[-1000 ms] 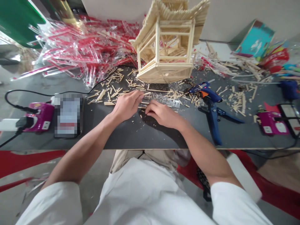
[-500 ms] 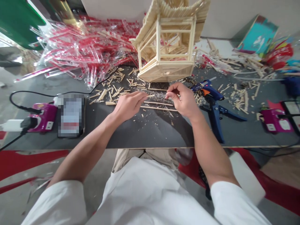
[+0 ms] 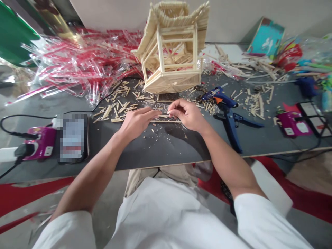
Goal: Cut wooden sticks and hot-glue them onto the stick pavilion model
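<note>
Both my hands work close together over the dark tabletop. My left hand (image 3: 137,121) is closed, palm down, with a short wooden stick (image 3: 163,116) at its fingertips. Thumb and fingers of my right hand (image 3: 190,115) are pinched near that stick's other end; what they hold, if anything, is too small to tell. Just beneath lies a longer thin stick (image 3: 167,121), partly covered by my hands. Behind them stands a small pavilion model (image 3: 172,74) built of wooden sticks. Clear stringy scraps (image 3: 157,105) lie between the model and my fingers.
A blue glue gun (image 3: 220,97) and blue-handled cutters (image 3: 230,128) lie on the right. Many short stick pieces (image 3: 120,103) are scattered about. Red-and-clear plastic wrappers (image 3: 85,62) pile up at back left. A phone (image 3: 74,138) and purple power adapters (image 3: 40,141) sit near the table's ends.
My right hand has come nearer to my left, so its pinched fingertips are now close to the short stick. The camera view has shifted, moving the model leftward in the picture.
</note>
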The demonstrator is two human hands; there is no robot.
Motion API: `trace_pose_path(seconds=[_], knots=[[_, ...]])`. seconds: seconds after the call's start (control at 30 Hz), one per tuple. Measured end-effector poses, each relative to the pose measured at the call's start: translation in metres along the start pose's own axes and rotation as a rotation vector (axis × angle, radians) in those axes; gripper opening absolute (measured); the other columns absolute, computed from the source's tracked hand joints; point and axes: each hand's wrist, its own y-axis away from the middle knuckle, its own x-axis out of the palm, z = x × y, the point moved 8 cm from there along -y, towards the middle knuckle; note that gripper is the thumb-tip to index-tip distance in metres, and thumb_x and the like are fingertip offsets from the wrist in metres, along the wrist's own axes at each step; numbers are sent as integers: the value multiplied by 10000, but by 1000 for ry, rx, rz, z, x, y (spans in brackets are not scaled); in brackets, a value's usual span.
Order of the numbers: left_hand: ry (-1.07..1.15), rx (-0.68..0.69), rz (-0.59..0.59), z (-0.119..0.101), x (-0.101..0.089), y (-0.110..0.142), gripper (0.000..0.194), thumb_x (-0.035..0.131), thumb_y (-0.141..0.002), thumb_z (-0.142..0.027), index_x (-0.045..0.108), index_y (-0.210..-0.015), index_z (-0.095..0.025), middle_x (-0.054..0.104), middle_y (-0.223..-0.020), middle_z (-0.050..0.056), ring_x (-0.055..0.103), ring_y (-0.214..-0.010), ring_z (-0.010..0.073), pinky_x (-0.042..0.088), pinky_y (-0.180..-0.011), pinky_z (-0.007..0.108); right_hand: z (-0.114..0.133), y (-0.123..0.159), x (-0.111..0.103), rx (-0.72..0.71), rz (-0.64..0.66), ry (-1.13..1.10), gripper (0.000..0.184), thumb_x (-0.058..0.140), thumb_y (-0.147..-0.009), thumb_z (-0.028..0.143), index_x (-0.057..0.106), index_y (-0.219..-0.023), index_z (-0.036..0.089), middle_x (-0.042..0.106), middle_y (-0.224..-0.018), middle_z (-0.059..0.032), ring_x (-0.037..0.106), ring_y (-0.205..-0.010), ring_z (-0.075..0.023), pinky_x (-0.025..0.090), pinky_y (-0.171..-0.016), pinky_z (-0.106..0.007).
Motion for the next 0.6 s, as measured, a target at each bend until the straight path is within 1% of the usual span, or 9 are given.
trace_pose_path(seconds=[0.13, 0.27, 0.4, 0.5, 0.6], knots=[[11, 21, -17, 0, -1, 0, 325, 474, -1124, -289, 762, -1266, -245, 793, -1081, 75, 743, -954, 153, 566, -876, 279, -1, 0, -1, 18, -40, -84, 348, 787, -939, 548, 662, -958, 224, 713, -846, -9, 667, -739, -149, 547, -707, -334], [18, 13, -1, 2, 2, 1, 337, 460, -1116, -241, 756, -1279, -245, 787, -1129, 80, 745, -1004, 158, 570, -921, 288, 4, 0, -4, -7, -59, -27, 282, 813, -926, 469, 673, -975, 229, 711, -895, -8, 686, -792, -158, 573, -772, -351], [32, 12, 10, 2, 3, 0, 381, 444, -1087, -172, 762, -1280, -254, 783, -1138, 82, 745, -1006, 161, 576, -912, 289, 8, 1, -2, 5, -38, 19, 270, 803, -928, 465, 687, -1000, 232, 741, -968, -25, 695, -885, -178, 593, -847, -372], [29, 26, 13, 1, 2, 0, 413, 440, -1055, -120, 768, -1265, -255, 783, -1136, 78, 741, -1010, 162, 574, -906, 285, 9, 2, 1, 14, -16, -18, 271, 807, -924, 460, 687, -1008, 232, 760, -1000, -36, 714, -925, -189, 603, -894, -391], [19, 23, 23, 1, 2, 0, 434, 431, -1030, -85, 765, -1255, -248, 785, -1121, 73, 736, -1004, 159, 570, -904, 279, 8, 2, 1, 21, -15, -49, 283, 817, -914, 463, 683, -1019, 237, 779, -1000, -38, 737, -938, -203, 608, -900, -410]])
